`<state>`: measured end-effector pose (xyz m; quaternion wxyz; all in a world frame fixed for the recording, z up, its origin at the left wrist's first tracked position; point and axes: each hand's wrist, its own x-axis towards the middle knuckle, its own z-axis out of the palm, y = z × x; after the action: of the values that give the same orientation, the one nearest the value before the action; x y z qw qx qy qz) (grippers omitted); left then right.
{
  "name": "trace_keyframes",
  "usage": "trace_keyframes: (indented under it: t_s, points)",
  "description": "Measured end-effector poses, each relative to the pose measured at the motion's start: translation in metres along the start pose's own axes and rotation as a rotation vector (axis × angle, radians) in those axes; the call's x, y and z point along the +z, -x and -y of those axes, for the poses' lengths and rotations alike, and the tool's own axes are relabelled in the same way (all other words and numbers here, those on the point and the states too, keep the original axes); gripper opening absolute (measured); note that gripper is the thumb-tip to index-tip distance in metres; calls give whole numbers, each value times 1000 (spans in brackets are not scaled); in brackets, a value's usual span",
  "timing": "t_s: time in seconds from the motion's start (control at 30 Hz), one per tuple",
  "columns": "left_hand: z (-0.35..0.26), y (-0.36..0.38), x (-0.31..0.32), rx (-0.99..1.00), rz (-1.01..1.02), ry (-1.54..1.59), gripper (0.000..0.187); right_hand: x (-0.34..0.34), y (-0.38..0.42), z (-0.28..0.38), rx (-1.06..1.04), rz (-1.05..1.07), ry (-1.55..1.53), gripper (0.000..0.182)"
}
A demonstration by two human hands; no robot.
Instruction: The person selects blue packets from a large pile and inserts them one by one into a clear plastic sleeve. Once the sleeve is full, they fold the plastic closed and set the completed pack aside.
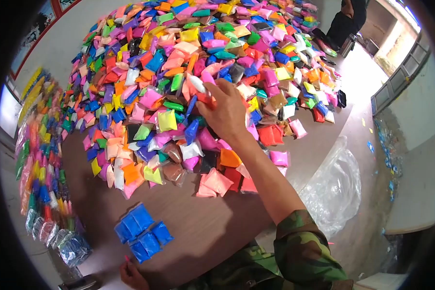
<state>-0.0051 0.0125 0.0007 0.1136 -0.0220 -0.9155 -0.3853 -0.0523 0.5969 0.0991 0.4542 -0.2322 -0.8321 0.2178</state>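
A big heap of small bright packets (167,120) in many colours covers the table. My right hand (222,108) reaches over the heap, its fingers closed around a few packets, among them a white one (196,84) and a red one beside the fingertips. Several blue packets (142,226) lie together in two rows on the bare brown tabletop (198,227) near me. Below them, at the bottom edge, is my left hand (132,274), partly cut off, with a small pink bit at its fingertips.
Bundles of long filled plastic bags (43,164) stand along the left side. A clear plastic bag (334,186) lies right of my forearm. Another person in dark clothes (347,24) is at the top right, near a bright doorway and a metal flask (348,46).
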Motion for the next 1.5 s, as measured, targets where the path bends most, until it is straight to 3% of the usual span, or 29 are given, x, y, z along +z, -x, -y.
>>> trace_keyframes:
  t_s: [0.17,0.53,0.63,0.83,0.9,0.93,1.0,1.13,1.23,1.27,1.4,1.5]
  points:
    - [5,0,1,45,-32,-56,26,18,7,29,-192,-17,-54,52]
    - [1,-1,0,93,-20,-78,32,0,36,41,-322,111,-38,71]
    - [0,1,0,89,-14,-67,32,-6,49,31,-314,152,21,68]
    - [15,-2,-1,59,12,-57,24,-42,47,4,-130,227,-56,56]
    - [26,-3,-2,47,20,-5,21,-50,31,-16,66,151,-152,47]
    - [21,-1,-3,41,24,-29,21,-53,24,-23,80,143,-44,43]
    - [9,-1,-3,40,32,-72,21,-56,10,-35,109,114,174,36]
    - [16,-1,1,118,-18,-30,21,-50,0,-55,37,332,233,32]
    - [16,1,0,96,5,2,18,-63,-5,-66,-1,264,167,25]
    - [15,1,-1,103,5,-6,17,-66,-3,-68,-39,101,80,18]
    - [16,1,1,57,1,-30,14,-93,5,-51,29,33,-12,19]
    - [10,1,8,125,-72,56,14,-122,19,-4,170,166,37,24]
